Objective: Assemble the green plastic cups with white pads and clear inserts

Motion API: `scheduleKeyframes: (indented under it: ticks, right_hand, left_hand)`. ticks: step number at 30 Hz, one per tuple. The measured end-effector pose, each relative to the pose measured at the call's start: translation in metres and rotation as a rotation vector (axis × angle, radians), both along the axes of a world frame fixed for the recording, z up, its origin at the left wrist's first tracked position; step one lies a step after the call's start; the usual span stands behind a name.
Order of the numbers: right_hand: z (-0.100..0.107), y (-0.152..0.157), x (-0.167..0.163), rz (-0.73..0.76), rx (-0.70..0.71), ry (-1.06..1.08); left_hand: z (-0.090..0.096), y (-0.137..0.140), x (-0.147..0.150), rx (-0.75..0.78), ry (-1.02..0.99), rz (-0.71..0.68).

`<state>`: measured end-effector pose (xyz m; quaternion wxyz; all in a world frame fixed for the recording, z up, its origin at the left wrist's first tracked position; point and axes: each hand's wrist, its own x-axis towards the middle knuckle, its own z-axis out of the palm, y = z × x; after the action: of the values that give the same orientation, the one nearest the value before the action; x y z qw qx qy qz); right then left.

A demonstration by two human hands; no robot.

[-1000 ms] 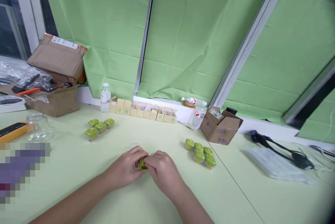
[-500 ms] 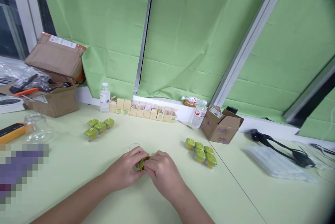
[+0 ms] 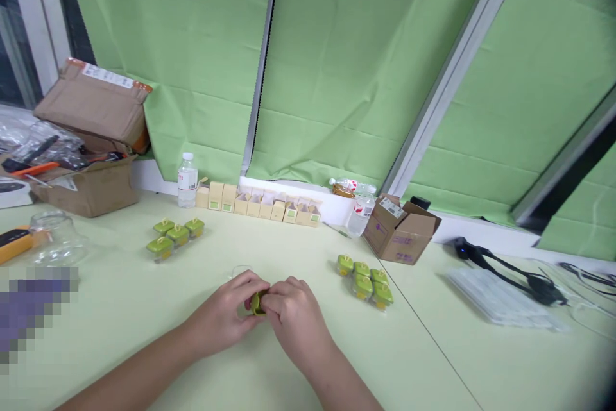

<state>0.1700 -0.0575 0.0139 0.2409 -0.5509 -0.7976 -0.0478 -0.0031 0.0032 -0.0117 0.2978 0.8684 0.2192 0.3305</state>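
My left hand (image 3: 230, 310) is closed around the edge of a small green lid (image 3: 257, 303), thumb below and fingers above. Against the lid's other side press the bent fingers of my right hand (image 3: 297, 316), hiding much of it. Just behind my left hand a clear, rounded rim (image 3: 241, 269) shows in part; I cannot tell its full shape. To the left stand several small clear containers with green lids (image 3: 160, 245). More such green-lidded containers (image 3: 362, 285) are grouped to the right of my hands.
Along the wall runs a row of small cream boxes (image 3: 254, 203), between a water bottle (image 3: 187, 181) and another bottle (image 3: 360, 215). Cardboard boxes stand at the right (image 3: 403, 234) and far left (image 3: 91, 188). A clear jar (image 3: 55, 241) is at left; black glasses (image 3: 510, 273) lie at right.
The whole scene has shifted slightly left in view. Both hands stay on the green lid, with only slight finger movement.
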Motion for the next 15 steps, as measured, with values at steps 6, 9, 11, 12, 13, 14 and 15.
scheduleKeyframes:
  ticks: [6,9,11,12,13,14,15]
  right_hand:
    - [-0.003,0.0025,-0.0001,-0.048,-0.006,0.289]
    - [-0.0001,0.0042,0.0019,-0.149,-0.09,0.62]
    - [0.002,0.0058,0.0034,-0.083,-0.268,0.86]
    - [0.0028,0.0065,0.004,-0.016,-0.366,0.958]
    - [0.0033,0.0072,0.0045,0.048,-0.442,1.035]
    - [0.0035,0.0077,0.0048,0.1,-0.491,1.092]
    - [0.0035,0.008,0.005,0.128,-0.509,1.128]
  left_hand:
    - [-0.0004,0.002,-0.001,0.086,-0.053,-0.019]
    - [-0.0032,0.004,-0.0018,0.167,-0.128,-0.014]
    - [-0.0041,0.0039,-0.0015,0.225,-0.179,-0.014]
    - [-0.0041,0.0034,-0.0012,0.246,-0.196,-0.016]
    - [-0.0037,0.0026,-0.001,0.26,-0.21,-0.018]
    - [-0.0031,0.0019,-0.001,0.264,-0.215,-0.02]
    - [-0.0024,0.0013,-0.0012,0.257,-0.209,-0.019]
